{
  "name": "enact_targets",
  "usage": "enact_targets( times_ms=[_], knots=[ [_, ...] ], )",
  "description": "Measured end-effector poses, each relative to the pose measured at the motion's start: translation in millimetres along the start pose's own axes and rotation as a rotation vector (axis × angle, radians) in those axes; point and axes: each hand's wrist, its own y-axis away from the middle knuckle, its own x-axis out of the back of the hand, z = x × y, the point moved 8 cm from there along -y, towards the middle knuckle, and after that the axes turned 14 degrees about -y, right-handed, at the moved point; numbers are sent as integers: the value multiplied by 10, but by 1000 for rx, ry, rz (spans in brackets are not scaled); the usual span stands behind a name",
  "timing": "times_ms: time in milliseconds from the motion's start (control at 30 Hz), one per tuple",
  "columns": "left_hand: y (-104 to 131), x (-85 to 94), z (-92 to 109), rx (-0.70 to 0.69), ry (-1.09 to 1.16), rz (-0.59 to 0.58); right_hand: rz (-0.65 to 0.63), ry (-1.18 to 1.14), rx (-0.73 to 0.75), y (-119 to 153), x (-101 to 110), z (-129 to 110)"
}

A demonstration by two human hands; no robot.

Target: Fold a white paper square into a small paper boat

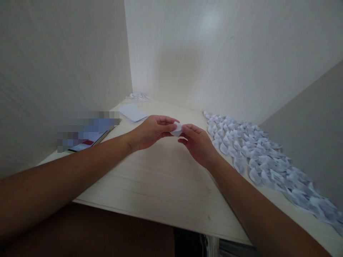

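A small folded piece of white paper [177, 130] is held above the middle of the desk, between my two hands. My left hand [158, 131] pinches it from the left with thumb and fingers. From the other side, my right hand [197, 141] grips its right edge between thumb and index finger. The fingers cover part of the paper, so its full shape is hidden. Many similar small folded white papers [241, 142] lie in rows on the right part of the desk, beside my right forearm.
A flat white sheet of paper [132, 112] lies at the back left of the pale wooden desk [150, 189]. Thin white paper scraps [139, 96] sit in the far corner. A tablet-like device [88, 141], partly blurred, leans near the left wall. Walls enclose the desk.
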Motion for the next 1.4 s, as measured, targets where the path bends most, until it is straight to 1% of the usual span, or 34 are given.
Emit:
enact_targets(
  times_ms=[67,133,233,300,367,433,500,567,633,733,833,900,967,1033,1133,1200,1267,1333,1400],
  knots=[
    [4,-17,-31,40,-47,-28,-3,23,14,5,2,1],
    [9,-28,-39,46,-62,-9,-4,27,15,10,-3,6],
    [34,-58,-19,-11,-23,101,15,20,68,11,-3,-10],
    [66,-116,-11,-59,-18,169,49,35,149,15,12,-36],
    [101,-188,3,-103,-67,205,80,85,242,29,24,-65],
    [122,-242,16,-131,-151,212,93,184,318,48,19,-94],
    [125,-268,22,-142,-246,189,103,300,376,66,11,-129],
    [121,-270,39,-171,-362,155,106,397,406,74,1,-156],
    [129,-246,82,-240,-498,156,100,463,411,69,-10,-169],
    [167,-194,158,-351,-678,220,89,524,383,58,-29,-162],
    [212,-178,238,-445,-814,283,93,593,368,84,-61,-169],
    [244,-191,300,-506,-908,327,107,705,418,138,-109,-220],
    [276,-213,353,-544,-990,367,121,851,512,215,-190,-295],
    [302,-234,384,-547,-1051,398,130,954,599,288,-275,-357],
    [329,-258,395,-512,-1101,418,142,969,662,355,-344,-413],
    [334,-249,393,-493,-1083,421,147,931,673,366,-345,-436],
    [308,-204,374,-462,-987,394,137,869,640,333,-303,-435],
    [240,-161,322,-401,-883,303,106,782,561,258,-232,-401],
    [157,-169,238,-316,-884,147,64,682,467,171,-162,-342]
  ],
)
